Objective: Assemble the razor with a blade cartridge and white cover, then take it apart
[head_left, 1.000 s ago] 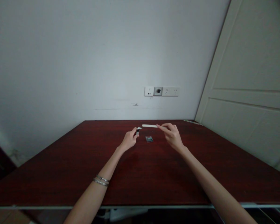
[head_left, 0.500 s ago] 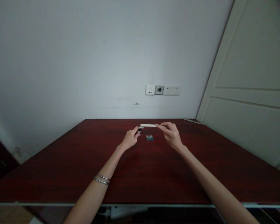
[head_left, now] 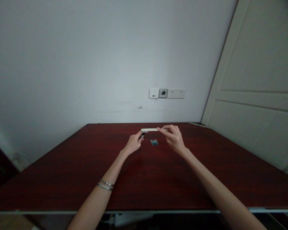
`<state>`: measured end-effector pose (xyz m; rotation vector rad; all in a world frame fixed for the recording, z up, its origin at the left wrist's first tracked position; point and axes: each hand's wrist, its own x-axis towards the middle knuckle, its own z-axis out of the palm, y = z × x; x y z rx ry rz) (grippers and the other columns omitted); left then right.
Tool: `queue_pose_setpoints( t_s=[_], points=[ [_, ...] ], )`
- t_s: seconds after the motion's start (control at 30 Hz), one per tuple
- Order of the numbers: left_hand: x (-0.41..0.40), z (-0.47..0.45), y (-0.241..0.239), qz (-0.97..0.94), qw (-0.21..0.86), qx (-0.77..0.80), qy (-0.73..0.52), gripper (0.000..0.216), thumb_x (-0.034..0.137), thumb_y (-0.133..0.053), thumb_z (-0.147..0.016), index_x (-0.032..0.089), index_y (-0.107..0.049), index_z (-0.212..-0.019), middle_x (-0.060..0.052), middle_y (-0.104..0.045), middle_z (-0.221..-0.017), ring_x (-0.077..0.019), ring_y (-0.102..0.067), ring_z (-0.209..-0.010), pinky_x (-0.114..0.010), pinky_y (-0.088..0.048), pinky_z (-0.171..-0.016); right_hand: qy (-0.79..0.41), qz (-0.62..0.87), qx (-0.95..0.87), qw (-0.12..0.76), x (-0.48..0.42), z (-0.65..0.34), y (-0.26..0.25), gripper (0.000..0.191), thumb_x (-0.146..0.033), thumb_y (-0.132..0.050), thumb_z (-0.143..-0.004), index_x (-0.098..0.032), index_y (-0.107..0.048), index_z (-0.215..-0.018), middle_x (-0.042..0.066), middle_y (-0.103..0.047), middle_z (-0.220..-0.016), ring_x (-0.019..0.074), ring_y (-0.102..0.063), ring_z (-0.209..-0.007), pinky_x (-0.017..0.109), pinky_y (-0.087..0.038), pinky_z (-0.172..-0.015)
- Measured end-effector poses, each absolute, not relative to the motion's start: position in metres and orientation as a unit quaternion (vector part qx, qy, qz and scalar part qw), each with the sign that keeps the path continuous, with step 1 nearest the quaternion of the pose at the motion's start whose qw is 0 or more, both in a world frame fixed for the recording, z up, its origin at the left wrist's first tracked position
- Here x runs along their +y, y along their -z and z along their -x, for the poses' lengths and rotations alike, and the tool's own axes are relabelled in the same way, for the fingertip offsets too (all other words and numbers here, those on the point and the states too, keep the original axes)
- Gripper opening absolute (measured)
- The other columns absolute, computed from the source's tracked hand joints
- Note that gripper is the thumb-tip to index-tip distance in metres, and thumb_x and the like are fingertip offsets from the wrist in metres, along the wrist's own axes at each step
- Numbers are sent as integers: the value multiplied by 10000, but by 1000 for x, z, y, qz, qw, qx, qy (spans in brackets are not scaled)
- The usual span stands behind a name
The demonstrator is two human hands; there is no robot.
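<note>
My left hand point(head_left: 132, 143) pinches a small black-and-silver tool point(head_left: 143, 134) between thumb and fingers; it is too small to name its kind. Over on the right, my right hand point(head_left: 173, 137) is closed on a flat white stick with a rounded end point(head_left: 149, 129), shaped like a nail file. The stick lies level, its left end on or just over the top of the small tool; whether they touch I cannot tell. Below the stick, between both hands, a small clear case point(head_left: 154, 142) with something dark and teal in it rests on the table.
The dark red table point(head_left: 156, 182) reaches back to a white wall. Sockets and a switch plate point(head_left: 166, 93) are set in that wall. A pale panelled door point(head_left: 256, 95) leans in at the right. A thin strip point(head_left: 198, 125) lies at the far right corner.
The right hand has moved slightly left, sliding the white stick leftward across the top of the small tool. My left hand has stayed almost in place.
</note>
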<state>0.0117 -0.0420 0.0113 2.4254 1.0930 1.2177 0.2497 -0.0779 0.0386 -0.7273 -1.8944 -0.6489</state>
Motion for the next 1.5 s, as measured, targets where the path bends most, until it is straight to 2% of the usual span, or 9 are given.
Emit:
queue_pose_setpoints(
  t_s=[0.17,0.4,0.6,0.83,1.07,1.37,1.5],
  points=[
    [-37,-7,-14,-804,134,364,-452,213,130,-481,-771,169,-548,-969,-14,-635,-744,-129,-603,-674,-209,-427,-650,283,318,-799,426,-75,-264,-31,497,-14,-440,-808,-343,-575,-1155,52,-583,-946,145,-511,-805,322,-348,-737],
    [-39,-7,-14,-808,146,366,-439,156,150,-490,-767,165,-553,-909,-9,-619,-719,-120,-586,-648,-207,-423,-643,279,319,-755,500,-74,-266,-32,515,-15,-437,-807,-351,-553,-1179,46,-583,-939,148,-522,-815,311,-344,-713],
    [-43,-11,-16,-812,161,366,-426,185,144,-475,-771,165,-541,-943,-20,-633,-751,-127,-595,-683,-203,-413,-647,261,308,-786,468,-78,-249,-44,500,-14,-424,-814,-335,-564,-1170,48,-582,-946,150,-518,-827,317,-360,-738],
    [-46,-9,-18,-816,144,366,-423,154,169,-488,-764,161,-551,-904,0,-602,-689,-113,-552,-602,-196,-395,-607,260,322,-769,487,-74,-263,-39,487,-20,-412,-818,-320,-572,-1166,56,-580,-925,153,-515,-797,310,-357,-695],
    [-45,-11,-17,-804,164,365,-441,189,149,-487,-754,160,-568,-924,-17,-620,-712,-130,-575,-633,-215,-418,-639,238,320,-793,460,-77,-249,-44,485,-25,-407,-824,-323,-568,-1171,54,-577,-958,155,-505,-833,316,-375,-734],
    [-48,-15,-17,-818,153,369,-413,141,159,-490,-764,170,-559,-887,-6,-610,-716,-122,-578,-652,-211,-421,-653,254,337,-768,481,-76,-267,-34,468,-32,-409,-826,-309,-574,-1166,54,-573,-925,152,-509,-805,309,-365,-707],
    [-49,-17,-16,-812,178,357,-426,167,141,-483,-757,161,-563,-902,-14,-617,-723,-125,-580,-649,-221,-434,-654,241,326,-790,461,-79,-259,-36,479,-31,-401,-831,-315,-558,-1183,56,-573,-956,154,-512,-839,312,-373,-731]
  ],
)
